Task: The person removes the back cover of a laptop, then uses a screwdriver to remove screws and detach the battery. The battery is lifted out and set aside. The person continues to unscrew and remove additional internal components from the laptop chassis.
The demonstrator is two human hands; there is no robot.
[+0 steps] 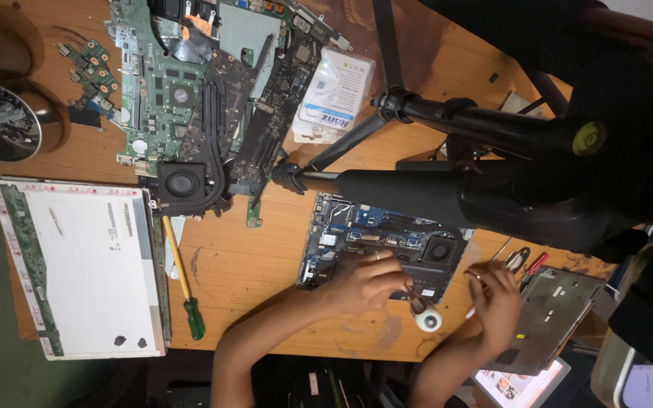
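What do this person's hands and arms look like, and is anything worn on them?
Both forearms are bare, with no sleeves, gloves or watch in view. The left hand wears a thin ring on one finger. The right hand also shows a ring.

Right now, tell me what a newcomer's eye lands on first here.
A big black tripod cuts across the wooden table, right over an opened laptop where the left hand rests. The right hand is beside it. Bare circuit boards pile at the far side, a screen panel lies left.
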